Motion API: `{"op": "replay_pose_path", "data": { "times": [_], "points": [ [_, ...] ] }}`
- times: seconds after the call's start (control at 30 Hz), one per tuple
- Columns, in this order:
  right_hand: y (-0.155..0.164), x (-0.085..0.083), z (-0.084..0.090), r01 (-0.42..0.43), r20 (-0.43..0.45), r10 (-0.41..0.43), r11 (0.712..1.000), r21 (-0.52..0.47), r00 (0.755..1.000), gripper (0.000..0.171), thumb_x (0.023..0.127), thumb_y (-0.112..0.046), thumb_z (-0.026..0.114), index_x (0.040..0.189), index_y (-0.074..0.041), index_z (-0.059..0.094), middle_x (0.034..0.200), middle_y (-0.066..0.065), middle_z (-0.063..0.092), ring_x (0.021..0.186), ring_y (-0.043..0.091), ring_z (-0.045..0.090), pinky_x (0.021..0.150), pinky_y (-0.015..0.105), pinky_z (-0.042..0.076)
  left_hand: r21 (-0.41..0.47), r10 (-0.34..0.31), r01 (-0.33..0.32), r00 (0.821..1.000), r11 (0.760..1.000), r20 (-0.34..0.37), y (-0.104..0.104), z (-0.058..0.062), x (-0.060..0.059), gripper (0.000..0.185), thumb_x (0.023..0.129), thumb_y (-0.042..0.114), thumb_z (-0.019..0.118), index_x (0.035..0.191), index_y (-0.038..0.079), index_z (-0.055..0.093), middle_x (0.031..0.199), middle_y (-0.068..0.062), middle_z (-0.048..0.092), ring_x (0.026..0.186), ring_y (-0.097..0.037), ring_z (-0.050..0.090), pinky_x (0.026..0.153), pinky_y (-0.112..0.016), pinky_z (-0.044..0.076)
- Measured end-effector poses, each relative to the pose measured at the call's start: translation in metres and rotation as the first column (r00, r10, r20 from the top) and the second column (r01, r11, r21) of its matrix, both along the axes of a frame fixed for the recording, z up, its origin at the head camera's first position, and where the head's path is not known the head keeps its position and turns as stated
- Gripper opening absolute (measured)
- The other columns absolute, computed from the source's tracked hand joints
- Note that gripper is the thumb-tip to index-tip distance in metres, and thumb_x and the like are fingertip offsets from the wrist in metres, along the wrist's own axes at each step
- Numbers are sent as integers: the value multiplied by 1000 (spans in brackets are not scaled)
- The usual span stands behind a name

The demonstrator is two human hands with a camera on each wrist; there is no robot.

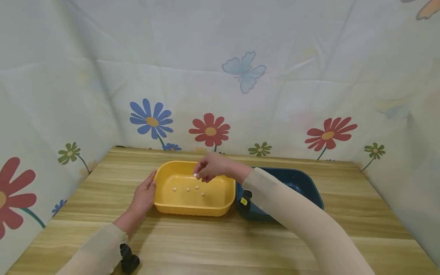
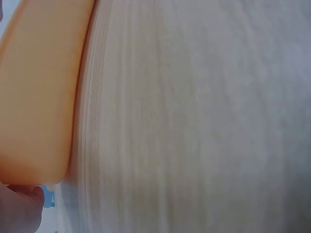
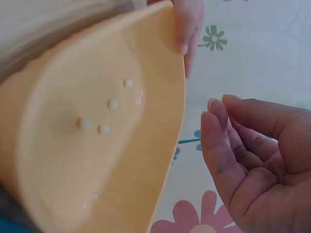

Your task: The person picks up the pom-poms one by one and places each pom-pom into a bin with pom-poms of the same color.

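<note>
A yellow plastic basin point(image 1: 194, 210) stands on the wooden table, with several small white balls point(image 1: 188, 189) spread over its floor. My left hand point(image 1: 143, 194) grips the basin's left rim. In the left wrist view only part of that hand point(image 2: 20, 206) shows, by the basin's lower corner. Above the basin's far side, my right hand point(image 1: 213, 166) pinches another small white ball point(image 1: 195, 175) between thumb and fingertips. From the right wrist, the fingertips of the right hand point(image 3: 257, 150) meet, and the ball they hold is hidden.
Close against the yellow basin's right side is a dark blue basin point(image 1: 309, 191), partly covered by my right forearm. A cloth backdrop point(image 1: 275, 107) printed with flowers and a butterfly rises behind the table point(image 1: 192, 244) and along its sides.
</note>
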State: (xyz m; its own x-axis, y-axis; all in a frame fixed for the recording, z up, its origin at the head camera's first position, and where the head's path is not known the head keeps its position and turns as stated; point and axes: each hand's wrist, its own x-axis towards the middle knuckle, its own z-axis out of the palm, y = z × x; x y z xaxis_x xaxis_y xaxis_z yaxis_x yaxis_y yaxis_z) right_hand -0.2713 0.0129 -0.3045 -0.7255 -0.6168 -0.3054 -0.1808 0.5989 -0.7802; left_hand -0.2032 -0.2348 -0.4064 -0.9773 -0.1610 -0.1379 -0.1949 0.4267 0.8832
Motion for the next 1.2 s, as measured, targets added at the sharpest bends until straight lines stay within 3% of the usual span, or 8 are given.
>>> {"op": "replay_pose_path", "data": {
  "times": [0.23, 0.53, 0.87, 1.2],
  "points": [
    [-10, -12, 3, 6, -2, -6, 1000, 0, 1000, 17, 97, -10, 70, 110, 0, 72, 100, 14, 72, 77, 14, 65, 82, 26, 64, 8, -1, 1, 1000, 1000, 0, -1, -2, -1, 54, 112, 11, 25, 164, 7, 14, 171, -18, 11, 160, -41, 11, 132, -53, 15],
    [-20, -27, -2, -43, -22, 44, 999, 16, 999, 20, 97, -11, 70, 112, 3, 73, 91, 8, 70, 76, 14, 66, 81, 25, 64, 15, 6, -6, 1000, 1000, 1, -1, -1, -1, 53, 111, 10, 26, 164, 7, 16, 171, -18, 12, 159, -41, 12, 131, -53, 15],
    [-30, -49, -23, -76, -58, 79, 995, 59, 995, 11, 97, -10, 70, 102, -2, 74, 88, 5, 69, 75, 14, 66, 77, 24, 64, -15, -5, 5, 999, 1000, -34, -2, -1, 1, 53, 111, 10, 27, 163, 2, 17, 170, -23, 14, 159, -42, 14, 131, -54, 16],
    [-41, -58, -40, -75, -70, 83, 991, 109, 994, 9, 97, -9, 69, 98, -3, 75, 84, 4, 68, 73, 17, 65, 75, 24, 63, -22, 1, -1, 1000, 1000, -10, -2, 0, 1, 53, 112, 11, 26, 164, 6, 17, 171, -19, 13, 159, -41, 13, 131, -54, 16]
  ]
}}
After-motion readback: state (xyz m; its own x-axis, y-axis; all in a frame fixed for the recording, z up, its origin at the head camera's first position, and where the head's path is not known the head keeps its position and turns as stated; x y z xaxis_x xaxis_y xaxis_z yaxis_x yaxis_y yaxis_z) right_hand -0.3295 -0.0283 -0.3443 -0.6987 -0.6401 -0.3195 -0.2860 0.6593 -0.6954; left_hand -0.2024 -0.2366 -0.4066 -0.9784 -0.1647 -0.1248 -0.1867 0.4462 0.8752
